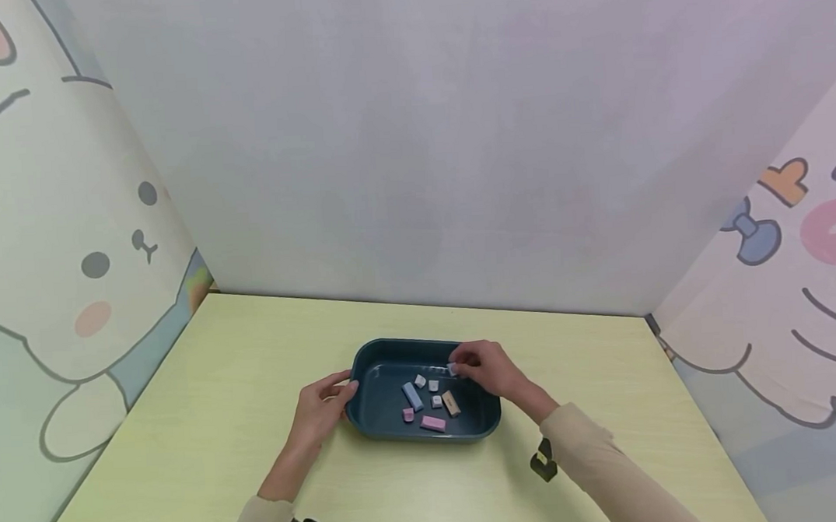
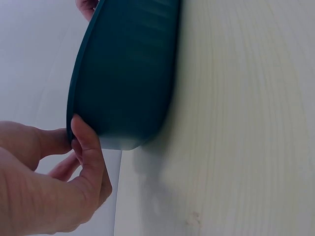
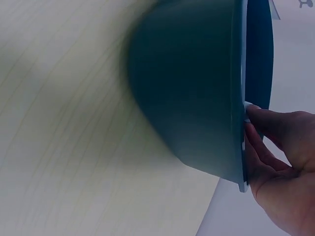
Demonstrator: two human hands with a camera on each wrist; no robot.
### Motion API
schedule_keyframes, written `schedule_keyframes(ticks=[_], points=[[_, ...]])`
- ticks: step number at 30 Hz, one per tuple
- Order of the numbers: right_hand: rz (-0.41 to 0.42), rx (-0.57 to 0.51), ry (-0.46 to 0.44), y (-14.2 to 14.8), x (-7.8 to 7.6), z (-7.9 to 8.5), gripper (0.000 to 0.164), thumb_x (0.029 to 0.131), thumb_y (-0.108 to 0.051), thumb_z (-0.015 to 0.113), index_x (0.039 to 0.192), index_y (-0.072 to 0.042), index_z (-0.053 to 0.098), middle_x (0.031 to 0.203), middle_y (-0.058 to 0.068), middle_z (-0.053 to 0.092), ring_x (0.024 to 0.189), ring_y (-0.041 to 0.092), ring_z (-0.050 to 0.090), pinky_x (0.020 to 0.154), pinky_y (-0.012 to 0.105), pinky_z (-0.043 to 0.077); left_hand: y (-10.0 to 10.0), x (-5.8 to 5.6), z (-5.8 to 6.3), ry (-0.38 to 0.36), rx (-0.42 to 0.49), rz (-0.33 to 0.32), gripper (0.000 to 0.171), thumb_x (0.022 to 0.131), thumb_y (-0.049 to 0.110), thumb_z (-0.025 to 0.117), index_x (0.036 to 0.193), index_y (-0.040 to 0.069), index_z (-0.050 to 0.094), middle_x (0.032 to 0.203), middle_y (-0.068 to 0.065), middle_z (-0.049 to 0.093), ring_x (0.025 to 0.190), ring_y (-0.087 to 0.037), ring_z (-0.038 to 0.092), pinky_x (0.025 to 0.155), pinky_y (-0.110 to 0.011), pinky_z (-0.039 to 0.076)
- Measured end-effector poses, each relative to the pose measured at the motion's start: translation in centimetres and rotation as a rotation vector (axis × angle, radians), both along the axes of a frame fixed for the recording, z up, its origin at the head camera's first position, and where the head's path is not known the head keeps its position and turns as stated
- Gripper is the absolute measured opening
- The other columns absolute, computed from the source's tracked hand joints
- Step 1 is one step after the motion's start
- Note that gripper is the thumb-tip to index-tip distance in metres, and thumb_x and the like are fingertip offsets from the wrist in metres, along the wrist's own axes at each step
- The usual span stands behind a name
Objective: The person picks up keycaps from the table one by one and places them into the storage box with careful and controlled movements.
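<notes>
A dark teal basin sits on the table. My left hand pinches its left rim; in the left wrist view the thumb lies at the rim and a finger presses the outer wall. Over the basin's far right part, my right hand pinches a small pale keycap between thumb and fingertips. Inside lie several loose keycaps: small white ones such as this keycap, a long blue one, an orange one, a small pink one and a long pink one.
The pale yellow wood-grain table extends round the basin on all sides. A plain light wall stands behind it, with cartoon-printed panels at left and right. Each wrist bears a small black device, like the one by the right sleeve.
</notes>
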State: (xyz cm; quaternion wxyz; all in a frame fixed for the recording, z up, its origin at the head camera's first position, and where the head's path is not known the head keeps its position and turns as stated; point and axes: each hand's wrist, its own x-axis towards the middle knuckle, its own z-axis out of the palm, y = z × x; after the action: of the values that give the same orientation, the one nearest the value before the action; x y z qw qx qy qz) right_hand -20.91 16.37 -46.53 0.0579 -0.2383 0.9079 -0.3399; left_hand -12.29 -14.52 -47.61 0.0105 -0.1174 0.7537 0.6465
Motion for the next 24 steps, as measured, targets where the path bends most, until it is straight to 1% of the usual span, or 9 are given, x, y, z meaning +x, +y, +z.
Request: schedule_keyframes(ticks=[5, 11, 15, 19, 24], points=[[0.030, 0.029, 0.017, -0.3, 0.0, -0.5, 0.010, 0.096, -0.006, 0.072, 0.105, -0.005, 0.075, 0.096, 0.003, 0.072, 0.083, 0.014, 0.067, 0.076, 0.029, 0.058, 0.0, 0.1, 0.1, -0.001, 0.002, 0.000, 0.038, 0.100, 0.014, 0.070, 0.132, -0.006, 0.065, 0.103, -0.022, 0.070, 0.072, -0.020, 0.065, 0.060, -0.029, 0.055], [0.033, 0.048, 0.002, -0.8, 0.2, -0.8, 0.009, 0.095, -0.002, 0.072, 0.103, -0.005, 0.075, 0.095, 0.004, 0.072, 0.082, 0.013, 0.065, 0.074, 0.027, 0.057, 0.0, 0.2, 0.1, -0.005, 0.001, -0.003, 0.038, 0.100, 0.014, 0.070, 0.132, -0.006, 0.065, 0.104, -0.023, 0.070, 0.074, -0.021, 0.066, 0.060, -0.029, 0.055], [0.034, 0.081, 0.015, -1.2, 0.4, -0.9, 0.009, 0.094, 0.001, 0.072, 0.101, -0.004, 0.074, 0.094, 0.005, 0.072, 0.081, 0.014, 0.064, 0.073, 0.029, 0.058, 0.0, 0.2, 0.0, -0.010, -0.006, -0.005, 0.037, 0.100, 0.014, 0.069, 0.132, -0.005, 0.065, 0.104, -0.023, 0.070, 0.075, -0.022, 0.065, 0.061, -0.028, 0.055], [0.036, 0.127, 0.040, -1.7, 0.7, -0.9, 0.010, 0.093, 0.002, 0.072, 0.101, -0.003, 0.075, 0.095, 0.006, 0.072, 0.082, 0.015, 0.064, 0.076, 0.033, 0.058, 0.0, 0.3, 0.2, -0.005, -0.006, -0.004, 0.037, 0.100, 0.014, 0.069, 0.132, -0.005, 0.065, 0.104, -0.023, 0.070, 0.075, -0.022, 0.066, 0.061, -0.028, 0.055], [0.059, 0.149, 0.067, -2.0, 0.8, -0.7, 0.011, 0.093, 0.005, 0.072, 0.101, -0.001, 0.075, 0.095, 0.009, 0.073, 0.082, 0.016, 0.065, 0.077, 0.038, 0.059, 0.1, 0.3, 0.1, -0.009, -0.005, 0.005, 0.036, 0.100, 0.013, 0.069, 0.131, -0.004, 0.066, 0.105, -0.023, 0.070, 0.076, -0.022, 0.067, 0.061, -0.028, 0.055]])
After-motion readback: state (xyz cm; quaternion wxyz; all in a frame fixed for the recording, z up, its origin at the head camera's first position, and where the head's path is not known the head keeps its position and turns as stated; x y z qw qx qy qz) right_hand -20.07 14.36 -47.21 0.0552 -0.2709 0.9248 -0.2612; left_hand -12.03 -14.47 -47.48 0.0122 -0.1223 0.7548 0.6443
